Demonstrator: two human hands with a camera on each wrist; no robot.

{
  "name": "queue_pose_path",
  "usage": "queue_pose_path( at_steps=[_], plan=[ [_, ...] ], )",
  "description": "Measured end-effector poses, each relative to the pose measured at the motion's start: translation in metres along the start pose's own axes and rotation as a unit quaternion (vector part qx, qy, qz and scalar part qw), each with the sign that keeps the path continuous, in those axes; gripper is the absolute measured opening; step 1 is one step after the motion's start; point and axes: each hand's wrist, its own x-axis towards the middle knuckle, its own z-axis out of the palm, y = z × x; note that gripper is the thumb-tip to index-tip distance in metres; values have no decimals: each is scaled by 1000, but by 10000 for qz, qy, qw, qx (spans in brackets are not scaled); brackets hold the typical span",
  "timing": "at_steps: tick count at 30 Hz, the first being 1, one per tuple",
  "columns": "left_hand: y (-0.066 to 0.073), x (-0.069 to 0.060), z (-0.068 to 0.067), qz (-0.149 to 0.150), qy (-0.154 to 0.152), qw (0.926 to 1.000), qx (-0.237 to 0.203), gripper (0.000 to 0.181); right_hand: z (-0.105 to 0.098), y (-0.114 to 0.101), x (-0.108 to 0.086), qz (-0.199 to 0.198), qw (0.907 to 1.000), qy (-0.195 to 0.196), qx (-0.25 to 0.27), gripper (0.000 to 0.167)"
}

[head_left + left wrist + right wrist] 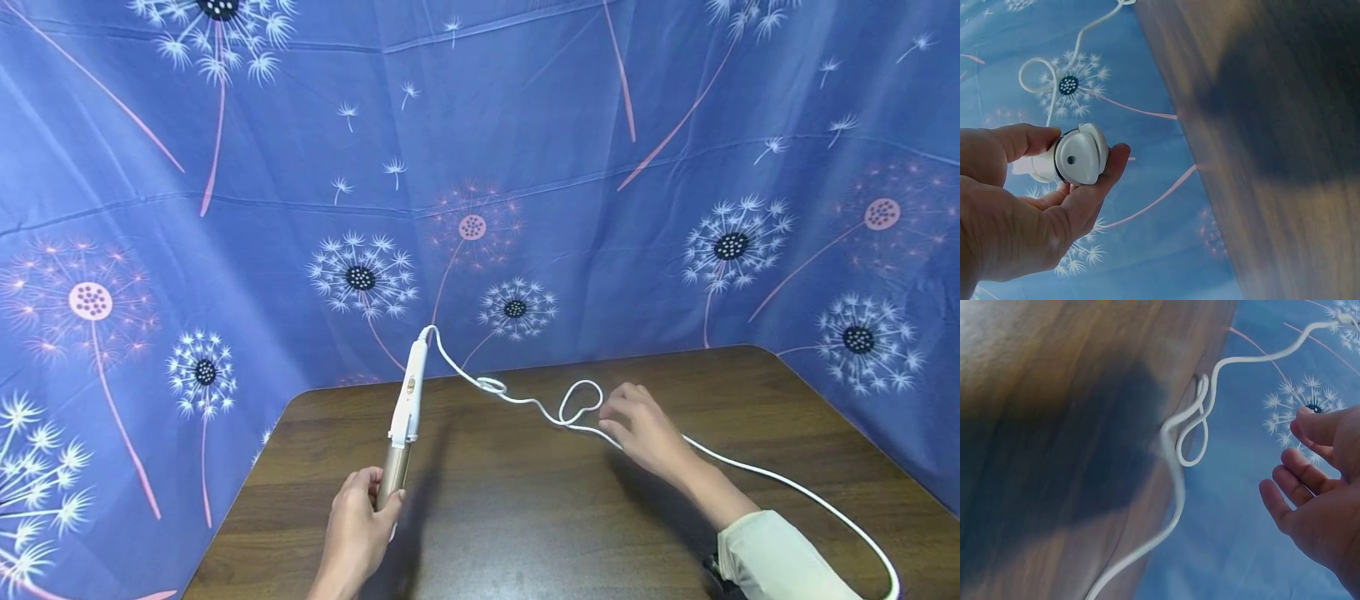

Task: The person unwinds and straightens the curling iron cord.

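A curling iron (407,408) with a white handle and gold barrel is raised at a slant, handle end up and away. My left hand (356,525) grips it low on the barrel, between thumb and fingers. The left wrist view shows the white round end cap of the curling iron (1085,156) facing the camera. From the handle a white cord (787,481) runs rightward with small loops. Close to one loop is my right hand (648,429). In the right wrist view its fingers (1297,469) are loosely bent, hold nothing and stand apart from the cord (1177,487).
A brown wooden table (517,500) lies below both hands. Behind it hangs a blue cloth (570,233) printed with dandelions, close along the table's far and side edges. The cord's far part curves down past the right forearm to the lower right.
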Motion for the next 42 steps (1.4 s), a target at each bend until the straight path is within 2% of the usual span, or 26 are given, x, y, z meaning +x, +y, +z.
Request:
queue_pose_path(
  at_steps=[7, 15, 21, 26, 32, 42],
  plan=[
    [-6, -4, 0, -85, 97, 9999, -7, 32, -9, 2, -9, 88, 9999, -60, -11, 19],
    [-12, -7, -2, -211, 82, 9997, -51, 30, -26, 0, -21, 723, 9959, -484, -232, 13],
    [-17, -11, -4, -298, -6, 9995, 51, 30, -38, -1, -30, 1006, 9909, -738, -505, 11],
    [-21, -14, -3, -347, -118, 9993, 114, 34, -47, -1, -41, 1435, 9820, -984, -738, 9],
    [-25, -16, -3, -404, -162, 9989, 170, 36, -56, 0, -50, 1937, 9687, -1295, -860, 19],
    [-37, -17, -5, -546, -137, 9980, 288, 34, -71, 5, -70, 2425, 9545, -1508, -857, 22]
  ],
)
